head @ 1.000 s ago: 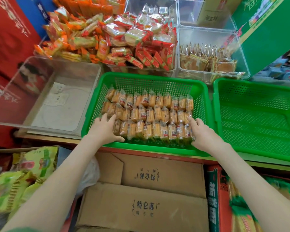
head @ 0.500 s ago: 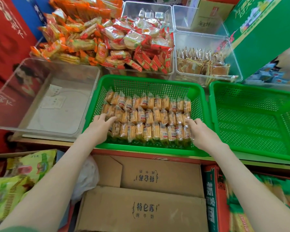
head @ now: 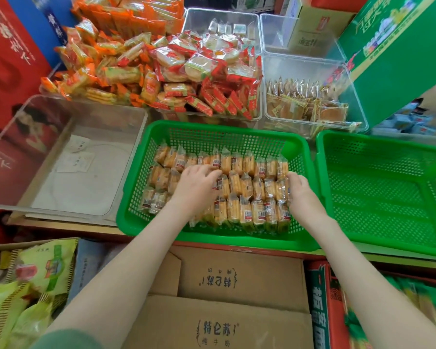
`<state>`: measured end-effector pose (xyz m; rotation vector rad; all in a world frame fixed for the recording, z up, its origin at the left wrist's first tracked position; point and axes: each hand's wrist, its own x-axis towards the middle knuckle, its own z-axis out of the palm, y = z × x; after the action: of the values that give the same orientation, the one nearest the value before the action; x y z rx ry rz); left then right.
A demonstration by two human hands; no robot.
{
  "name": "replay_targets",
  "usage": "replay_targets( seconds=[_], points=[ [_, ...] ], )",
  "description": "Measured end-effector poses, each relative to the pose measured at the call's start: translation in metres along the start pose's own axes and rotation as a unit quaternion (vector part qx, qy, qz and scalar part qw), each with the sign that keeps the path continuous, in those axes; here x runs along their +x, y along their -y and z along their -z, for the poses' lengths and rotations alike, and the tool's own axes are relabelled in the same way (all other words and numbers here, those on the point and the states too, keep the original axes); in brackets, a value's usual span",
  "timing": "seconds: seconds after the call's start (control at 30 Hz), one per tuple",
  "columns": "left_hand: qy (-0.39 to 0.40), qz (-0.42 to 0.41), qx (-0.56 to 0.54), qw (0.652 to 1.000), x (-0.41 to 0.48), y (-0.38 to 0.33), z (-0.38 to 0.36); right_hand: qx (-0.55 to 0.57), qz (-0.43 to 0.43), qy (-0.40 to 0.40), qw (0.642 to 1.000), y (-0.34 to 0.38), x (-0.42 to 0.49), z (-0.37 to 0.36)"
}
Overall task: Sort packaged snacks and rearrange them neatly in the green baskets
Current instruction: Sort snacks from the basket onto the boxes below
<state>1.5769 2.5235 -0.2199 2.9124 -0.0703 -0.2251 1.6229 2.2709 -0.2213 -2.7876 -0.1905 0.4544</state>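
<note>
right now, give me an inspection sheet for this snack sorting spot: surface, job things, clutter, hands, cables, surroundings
surface: counter edge shows in front of the bins; the rest is covered.
job's things: left green basket holds three rows of orange snack packs; right green basket shows no packs.
clutter: heaped orange and red snacks and brown packs in clear bins behind; clear bin at left with paper slips.
hands: left hand lies flat on the rows; right hand rests against their right end.
cables: nothing seen.
surroundings: cardboard cartons below, green box at right, red panel at left.
</note>
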Motion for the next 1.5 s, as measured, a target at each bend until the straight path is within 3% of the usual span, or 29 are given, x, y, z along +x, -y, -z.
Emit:
replay_targets(
  seconds=[0.13, 0.23, 0.33, 0.6, 0.8, 1.13, 1.5],
  points=[
    [0.006, -0.113, -0.005, 0.994, 0.031, -0.057, -0.017, 0.004, 0.022, 0.007, 1.0, -0.006, 0.0, 0.004],
    [0.022, -0.139, -0.004, 0.99, 0.053, -0.092, -0.035, -0.098, 0.087, -0.059, 0.99, -0.027, 0.001, 0.012],
    [0.031, -0.137, 0.004, 0.99, 0.07, -0.114, -0.044, -0.16, 0.11, -0.065, 0.979, -0.05, 0.007, 0.026],
    [0.069, -0.122, -0.004, 0.99, 0.086, -0.122, -0.051, -0.079, 0.123, -0.04, 0.988, -0.059, 0.014, 0.024],
    [0.043, -0.12, -0.017, 0.992, 0.087, -0.121, -0.057, -0.08, 0.131, -0.049, 0.987, -0.058, 0.018, 0.024],
    [0.048, -0.114, 0.011, 0.992, 0.083, -0.116, -0.051, -0.229, 0.117, -0.036, 0.966, -0.031, 0.029, 0.019],
    [0.022, -0.137, 0.049, 0.989, 0.08, -0.125, -0.037, -0.274, 0.119, -0.042, 0.953, -0.024, 0.021, 0.016]
  ],
)
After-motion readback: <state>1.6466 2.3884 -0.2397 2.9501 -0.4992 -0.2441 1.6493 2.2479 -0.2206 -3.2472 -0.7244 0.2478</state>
